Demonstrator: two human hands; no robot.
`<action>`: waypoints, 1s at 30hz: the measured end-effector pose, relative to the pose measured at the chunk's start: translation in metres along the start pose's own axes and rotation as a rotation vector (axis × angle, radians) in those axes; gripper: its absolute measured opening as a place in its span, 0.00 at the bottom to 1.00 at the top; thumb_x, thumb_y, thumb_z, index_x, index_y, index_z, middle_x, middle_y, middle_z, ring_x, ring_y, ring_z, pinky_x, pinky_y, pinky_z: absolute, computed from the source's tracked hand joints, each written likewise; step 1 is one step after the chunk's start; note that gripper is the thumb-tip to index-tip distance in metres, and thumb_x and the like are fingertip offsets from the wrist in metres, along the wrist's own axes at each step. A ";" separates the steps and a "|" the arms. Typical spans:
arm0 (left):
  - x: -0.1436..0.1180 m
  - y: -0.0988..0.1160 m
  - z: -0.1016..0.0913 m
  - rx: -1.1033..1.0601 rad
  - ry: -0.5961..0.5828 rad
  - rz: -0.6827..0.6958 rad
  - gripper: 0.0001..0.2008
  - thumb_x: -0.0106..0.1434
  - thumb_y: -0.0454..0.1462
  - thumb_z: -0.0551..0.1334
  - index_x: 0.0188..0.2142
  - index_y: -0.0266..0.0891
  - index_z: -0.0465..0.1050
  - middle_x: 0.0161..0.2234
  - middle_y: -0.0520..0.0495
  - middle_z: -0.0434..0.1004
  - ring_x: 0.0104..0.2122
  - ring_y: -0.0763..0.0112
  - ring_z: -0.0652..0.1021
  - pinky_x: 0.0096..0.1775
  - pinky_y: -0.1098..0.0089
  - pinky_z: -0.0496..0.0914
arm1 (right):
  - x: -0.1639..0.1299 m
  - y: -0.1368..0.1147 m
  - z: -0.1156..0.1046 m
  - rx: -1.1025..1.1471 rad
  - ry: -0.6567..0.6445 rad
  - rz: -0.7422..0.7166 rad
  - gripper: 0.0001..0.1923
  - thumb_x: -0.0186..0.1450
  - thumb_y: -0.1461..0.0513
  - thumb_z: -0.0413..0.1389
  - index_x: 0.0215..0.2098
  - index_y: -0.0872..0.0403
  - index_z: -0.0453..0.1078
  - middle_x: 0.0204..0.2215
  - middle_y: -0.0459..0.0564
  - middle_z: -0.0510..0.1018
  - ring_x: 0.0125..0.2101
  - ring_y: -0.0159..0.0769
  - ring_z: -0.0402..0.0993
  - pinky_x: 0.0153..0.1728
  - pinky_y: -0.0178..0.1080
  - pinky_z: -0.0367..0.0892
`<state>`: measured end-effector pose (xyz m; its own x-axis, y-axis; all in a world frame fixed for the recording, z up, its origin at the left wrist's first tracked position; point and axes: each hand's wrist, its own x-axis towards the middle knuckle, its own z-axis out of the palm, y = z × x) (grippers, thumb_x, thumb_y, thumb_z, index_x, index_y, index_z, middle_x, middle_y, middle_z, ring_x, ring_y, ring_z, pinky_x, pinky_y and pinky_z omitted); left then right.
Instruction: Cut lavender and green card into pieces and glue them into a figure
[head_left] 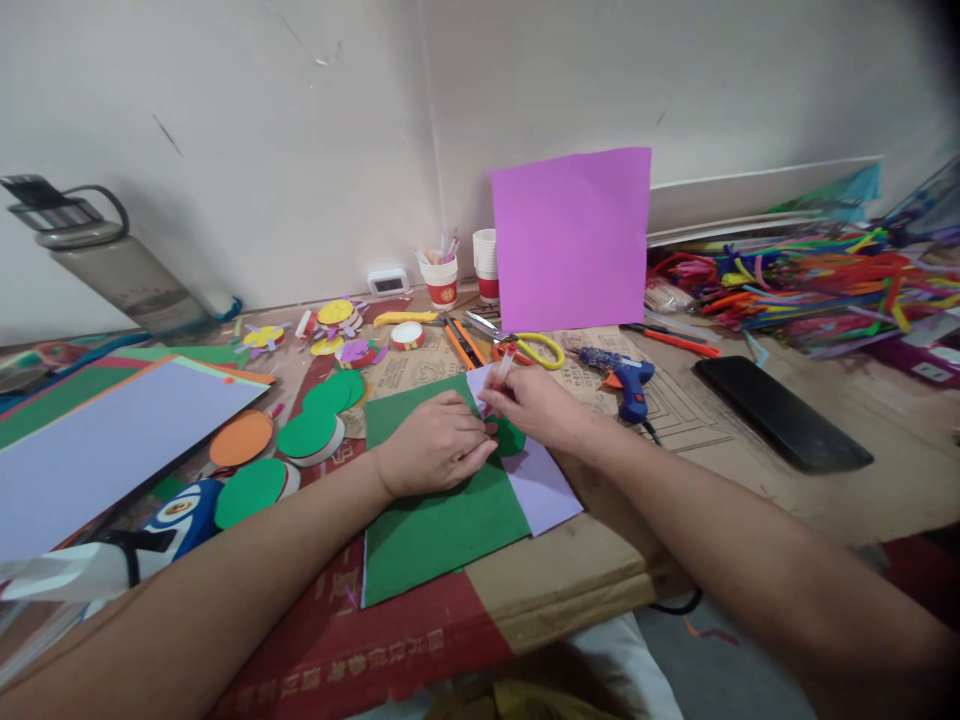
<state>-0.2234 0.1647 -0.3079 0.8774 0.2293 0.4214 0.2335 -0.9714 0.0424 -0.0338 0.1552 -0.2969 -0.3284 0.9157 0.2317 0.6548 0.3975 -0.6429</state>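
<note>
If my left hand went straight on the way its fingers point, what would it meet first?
Most likely the green disc just past your left hand, if they aren't already touching. Your right hand, holding a pen, lies just beyond; depth is unclear.

The green sheet (pixel 442 540) looks smooth, matt; beside it, a clear plastic pen (pixel 508 360); beneath it, matt cardboard (pixel 562 595).

A green sheet (pixel 450 530) lies flat and askew, partly covered; a lavender sheet (pixel 549 500) lies beneath it, showing along the green sheet's right side; a green disc (pixel 512 438), partly hidden, sits at the green sheet's right edge, overlapping the lavender; a translucent, reddish-topped pen (pixel 505 362) is held tilted near the green sheet's upper right corner.
</note>
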 end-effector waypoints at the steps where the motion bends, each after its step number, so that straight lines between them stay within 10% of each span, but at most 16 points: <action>1: 0.000 0.000 0.000 -0.002 -0.004 -0.003 0.13 0.68 0.36 0.54 0.35 0.38 0.78 0.33 0.48 0.83 0.32 0.71 0.78 0.42 0.64 0.68 | 0.000 0.000 0.000 0.001 -0.002 0.001 0.10 0.68 0.63 0.53 0.29 0.56 0.70 0.25 0.48 0.76 0.27 0.31 0.69 0.33 0.34 0.61; 30: 0.001 0.000 -0.001 -0.015 -0.010 -0.020 0.14 0.69 0.37 0.54 0.36 0.38 0.78 0.33 0.47 0.83 0.32 0.70 0.79 0.41 0.65 0.66 | -0.001 -0.002 -0.006 -0.066 0.004 0.040 0.09 0.67 0.64 0.52 0.28 0.55 0.68 0.24 0.47 0.73 0.27 0.31 0.67 0.32 0.35 0.58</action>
<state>-0.2230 0.1648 -0.3070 0.8768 0.2496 0.4110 0.2452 -0.9673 0.0643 -0.0308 0.1539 -0.2913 -0.2984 0.9310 0.2101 0.7108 0.3637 -0.6021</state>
